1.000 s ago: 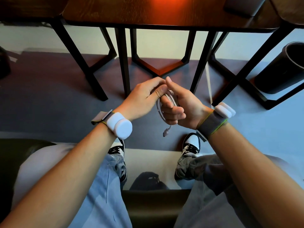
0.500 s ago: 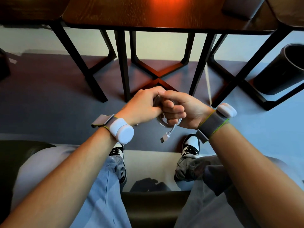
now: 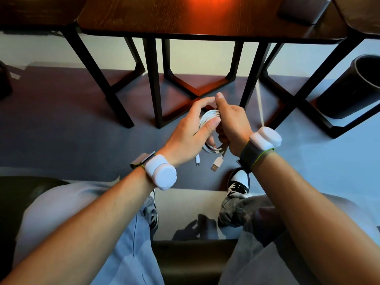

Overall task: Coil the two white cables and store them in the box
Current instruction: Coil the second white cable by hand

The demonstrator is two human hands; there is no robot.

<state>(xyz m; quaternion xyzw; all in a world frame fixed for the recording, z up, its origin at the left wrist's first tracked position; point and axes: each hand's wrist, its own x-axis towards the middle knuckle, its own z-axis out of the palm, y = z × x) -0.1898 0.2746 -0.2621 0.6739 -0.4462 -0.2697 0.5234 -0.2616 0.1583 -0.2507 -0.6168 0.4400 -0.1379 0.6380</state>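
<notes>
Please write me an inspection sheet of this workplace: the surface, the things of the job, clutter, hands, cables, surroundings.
Surface: dark wooden table, top mostly bare, orange glow at its far edge.
Job's things: white cable coil held in the air; grey box on the table's right end.
Clutter: nothing seen.
Hands: left hand and right hand both closed on the coil.
Cables: two plugs hang below the coil; a second white cable hangs from the table.
Surroundings: grey floor, black bin at right.

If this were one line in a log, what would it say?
step: coiling | left hand: steadies coiled white cable | right hand: grips it | plugs: dangling | grey box: on table
</notes>
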